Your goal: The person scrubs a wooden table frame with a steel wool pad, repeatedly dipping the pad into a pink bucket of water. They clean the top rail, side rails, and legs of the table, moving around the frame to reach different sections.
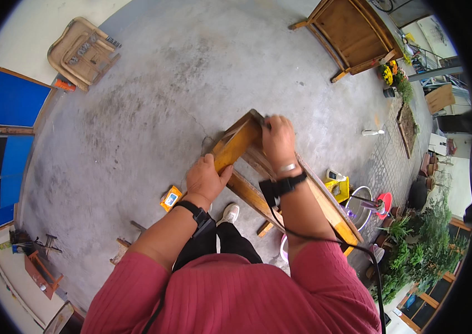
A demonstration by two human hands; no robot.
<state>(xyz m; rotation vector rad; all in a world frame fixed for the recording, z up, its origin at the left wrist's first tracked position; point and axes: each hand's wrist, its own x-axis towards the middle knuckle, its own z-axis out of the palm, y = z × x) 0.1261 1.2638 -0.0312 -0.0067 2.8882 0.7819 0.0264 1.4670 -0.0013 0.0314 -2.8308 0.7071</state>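
Observation:
A long piece of wooden furniture (252, 194), a worn frame with a yellow-brown finish, stands tilted in front of me. My left hand (208, 177) grips the near end of its short yellowish end board (236, 146), thumb on the face of the board. At the far corner of that board, my right hand (278, 135) is closed around a small dark object (266, 122). The fingers hide most of this object, so its kind cannot be told. It touches or nearly touches the corner of the wood. Each wrist wears a black strap, and a cable runs along my right arm.
An orange wipes packet (171, 198) lies on the concrete floor (148, 104) at left. To the right are a yellow basket (342, 189) with a white bottle (335, 175), a metal basin (361, 196) and a red basin (385, 203). Farther off are a wooden table (350, 31) and a folded chair (81, 52).

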